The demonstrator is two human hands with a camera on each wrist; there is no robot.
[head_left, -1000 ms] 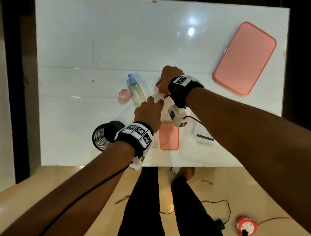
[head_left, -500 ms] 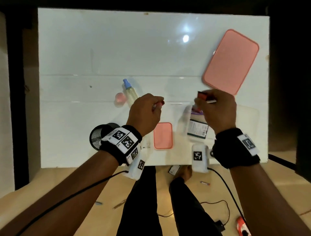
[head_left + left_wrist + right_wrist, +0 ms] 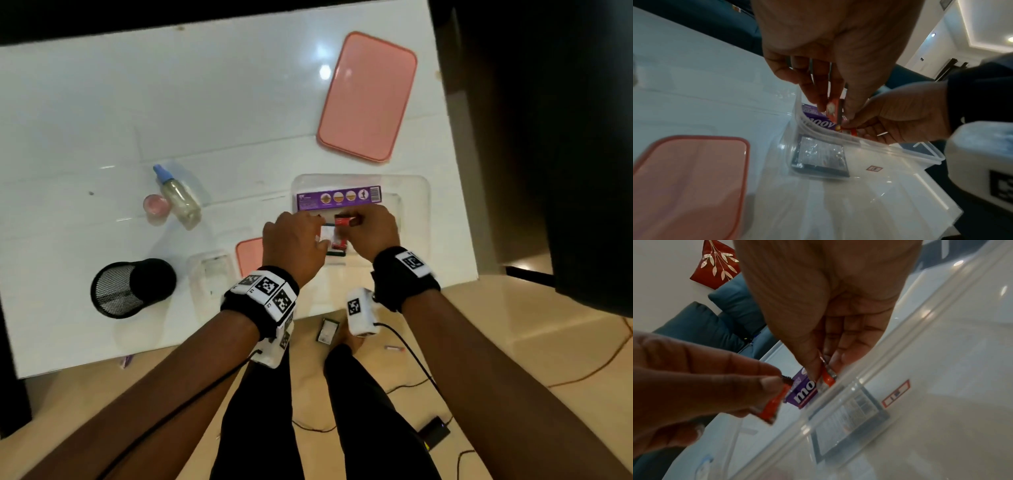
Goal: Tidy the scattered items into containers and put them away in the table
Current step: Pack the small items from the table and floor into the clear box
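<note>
A clear plastic container [image 3: 424, 205] stands near the table's front right. Inside it a purple box [image 3: 339, 198] lies along the far wall, with a dark flat packet [image 3: 820, 157] on the bottom. Both hands meet over the container's near left part. My left hand [image 3: 320, 229] pinches a small red and white sachet [image 3: 833, 110] between thumb and fingers. My right hand [image 3: 352, 222] pinches another red sachet [image 3: 826, 378] just above the container's rim. The two sachets nearly touch.
A large pink lid [image 3: 368, 96] lies at the back right. A small pink lid [image 3: 248, 255] and a small clear tub [image 3: 210, 274] sit left of my hands, then a black mesh cup [image 3: 130, 287]. A blue-capped bottle [image 3: 178, 197] and pink jar [image 3: 156, 205] lie further back.
Both hands have come together over the clear container, each still holding its red sachet. The left hand moved right; the right hand came down and left.
</note>
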